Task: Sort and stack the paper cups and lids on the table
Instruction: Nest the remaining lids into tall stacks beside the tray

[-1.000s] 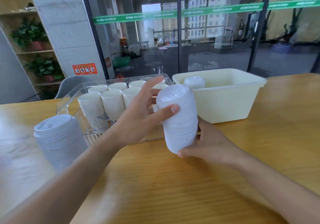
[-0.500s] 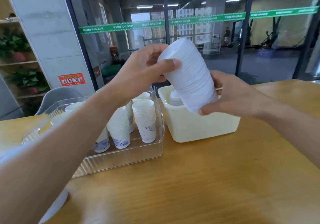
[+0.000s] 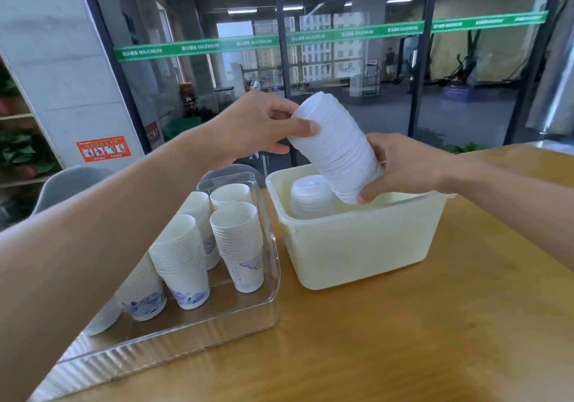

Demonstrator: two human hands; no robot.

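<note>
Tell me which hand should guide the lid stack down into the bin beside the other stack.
Probably the right hand: it cups the lid stack's lower end, already over the cream bin, beside the stack inside. The left hand only steadies the raised top.

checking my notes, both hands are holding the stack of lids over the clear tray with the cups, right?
Not quite. In the head view both hands, left hand and right hand, hold the stack of lids over the cream tub, not the clear tray that holds the cups.
</note>
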